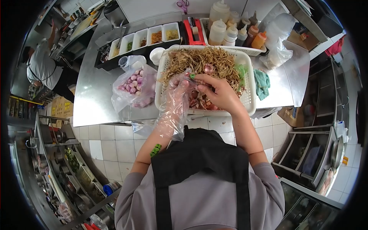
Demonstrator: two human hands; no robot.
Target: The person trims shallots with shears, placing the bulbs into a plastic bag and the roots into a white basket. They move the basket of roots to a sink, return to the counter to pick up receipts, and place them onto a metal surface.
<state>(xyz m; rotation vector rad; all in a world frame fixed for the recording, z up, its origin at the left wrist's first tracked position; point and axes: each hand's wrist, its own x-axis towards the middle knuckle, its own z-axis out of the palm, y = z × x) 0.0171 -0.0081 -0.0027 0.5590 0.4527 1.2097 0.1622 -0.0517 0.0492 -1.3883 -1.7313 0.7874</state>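
Over a white basket [251,99] both hands meet. My left hand [179,85], in a loose clear plastic glove, is closed in a pinch; what it holds is too small to make out. Beside it my right hand [217,91] is bare, its thumb and fingers pinched at the same spot. A bit of green shows between the hands. Dry brown roots or stems [184,59] fill the back of the basket. Reddish shallots and peels [209,105] lie under the hands. Left of the basket, a clear plastic bag [122,94] holds several peeled purple shallots [134,82].
Behind the basket stand squeeze bottles [217,32] in a white tray, a red holder [194,34] and white containers of chopped ingredients [156,35]. A green cloth [262,84] lies at the right. Another person [45,67] works at the far left.
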